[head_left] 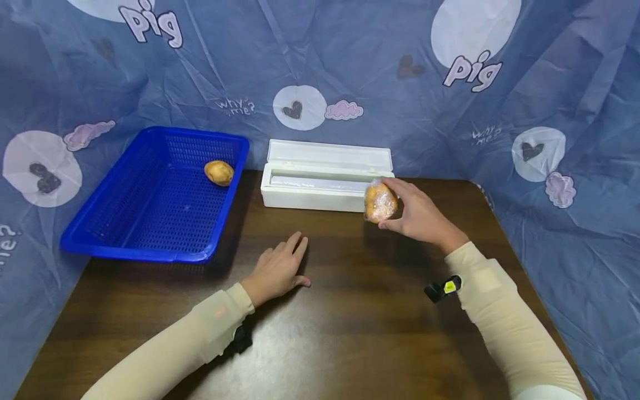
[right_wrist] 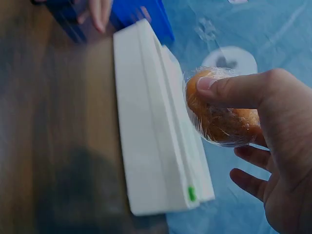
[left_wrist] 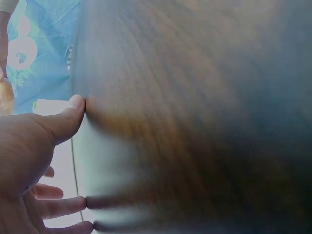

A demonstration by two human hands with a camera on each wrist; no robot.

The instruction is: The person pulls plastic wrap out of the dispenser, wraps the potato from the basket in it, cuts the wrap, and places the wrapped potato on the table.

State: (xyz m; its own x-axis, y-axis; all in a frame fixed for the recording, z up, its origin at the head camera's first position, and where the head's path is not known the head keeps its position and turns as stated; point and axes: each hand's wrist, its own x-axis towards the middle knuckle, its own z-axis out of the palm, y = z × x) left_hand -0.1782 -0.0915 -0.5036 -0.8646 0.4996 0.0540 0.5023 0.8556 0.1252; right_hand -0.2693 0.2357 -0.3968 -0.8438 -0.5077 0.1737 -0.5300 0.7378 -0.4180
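A potato wrapped in clear plastic film (head_left: 381, 203) is held up by my right hand (head_left: 422, 214), pinched between thumb and fingers. In the right wrist view the crinkled film around the potato (right_wrist: 222, 114) catches the light. Behind it lies a long white cling film box (head_left: 315, 199), its lid tipped back. My left hand (head_left: 277, 269) rests on the table with spread, fairly straight fingers and holds nothing. The left wrist view shows its thumb and fingertips touching the tabletop. A bare potato (head_left: 219, 173) sits in the blue basket (head_left: 207, 253) at the far left.
The brown wooden table (head_left: 345, 333) carries the basket on its left side and the box along its back edge. A blue-grey printed cloth (head_left: 395, 122) hangs behind and beside the table.
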